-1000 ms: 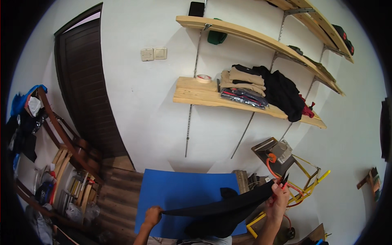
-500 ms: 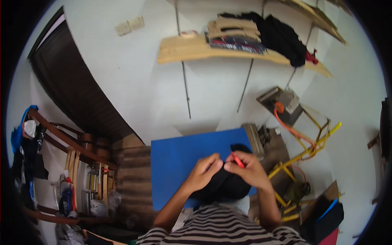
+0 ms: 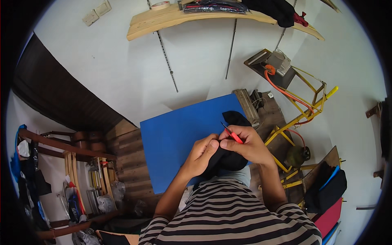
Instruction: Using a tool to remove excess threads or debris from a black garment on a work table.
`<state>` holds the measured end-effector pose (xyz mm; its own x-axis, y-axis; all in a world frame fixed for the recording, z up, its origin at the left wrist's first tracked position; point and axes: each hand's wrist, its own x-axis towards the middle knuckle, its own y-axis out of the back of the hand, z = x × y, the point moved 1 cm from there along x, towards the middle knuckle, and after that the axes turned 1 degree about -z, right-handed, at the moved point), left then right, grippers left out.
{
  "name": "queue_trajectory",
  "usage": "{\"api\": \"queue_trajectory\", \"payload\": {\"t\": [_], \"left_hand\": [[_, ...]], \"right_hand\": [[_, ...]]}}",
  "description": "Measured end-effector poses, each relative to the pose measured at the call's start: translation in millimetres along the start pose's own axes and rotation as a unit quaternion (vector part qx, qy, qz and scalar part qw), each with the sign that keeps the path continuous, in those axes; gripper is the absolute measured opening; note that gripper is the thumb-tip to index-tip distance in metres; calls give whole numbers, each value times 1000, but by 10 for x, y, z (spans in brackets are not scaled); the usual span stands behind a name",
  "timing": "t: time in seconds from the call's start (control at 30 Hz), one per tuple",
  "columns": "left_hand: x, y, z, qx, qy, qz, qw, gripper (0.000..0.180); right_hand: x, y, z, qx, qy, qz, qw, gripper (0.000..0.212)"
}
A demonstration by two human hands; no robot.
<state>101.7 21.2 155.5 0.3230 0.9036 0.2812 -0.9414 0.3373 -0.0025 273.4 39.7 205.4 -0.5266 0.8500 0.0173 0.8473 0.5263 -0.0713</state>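
Note:
A black fabric piece (image 3: 233, 160) lies bunched over the near right part of the blue table (image 3: 175, 139) and in front of my body. My left hand (image 3: 201, 156) is closed, thumb against fingers, pinching the cloth's edge. Close beside it, my right hand (image 3: 250, 143) is closed around a small red-handled pointed tool (image 3: 235, 137). The tool's thin dark tip points up and left, away from the cloth; its exact kind is unclear. My right thumb and fingertip also meet at the cloth edge near my left thumb.
A wooden wall shelf (image 3: 143, 25) with folded clothing spans the back. To the right stand a yellow metal frame (image 3: 288, 118) with an orange hose (image 3: 281, 89) and a black cloth pile (image 3: 324, 188). A rack of goods (image 3: 69, 149) is at left, near a dark door (image 3: 61, 85).
The view has tilted down, so the table and hands sit higher. The red tool's dark tip now shows clearly above my right fingers. Both hands stay together at the cloth.

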Motion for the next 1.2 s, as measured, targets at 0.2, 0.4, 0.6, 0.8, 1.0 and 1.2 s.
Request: {"api": "queue_trajectory", "payload": {"t": [0.2, 0.4, 0.6, 0.8, 1.0, 1.2], "left_hand": [[-17, -6, 60, -176, 74, 63, 980, 35], [-37, -22, 168, -239, 107, 130, 956, 32], [-66, -96, 238, -305, 149, 139, 930, 27], [-84, -139, 189, -364, 178, 125, 906, 24], [-21, -224, 224, -373, 177, 127, 902, 23], [111, -376, 292, -345, 184, 147, 909, 21]], "right_hand": [[-7, -104, -47, -245, 112, 99, 958, 16], [-300, -247, -106, -342, 144, 172, 913, 21], [-391, -392, 23, -394, 150, 194, 886, 20], [-392, -349, 105, -405, 136, 206, 880, 20], [-367, -220, 51, -419, 138, 195, 876, 23], [-391, -20, 17, -418, 132, 179, 881, 26]]}}
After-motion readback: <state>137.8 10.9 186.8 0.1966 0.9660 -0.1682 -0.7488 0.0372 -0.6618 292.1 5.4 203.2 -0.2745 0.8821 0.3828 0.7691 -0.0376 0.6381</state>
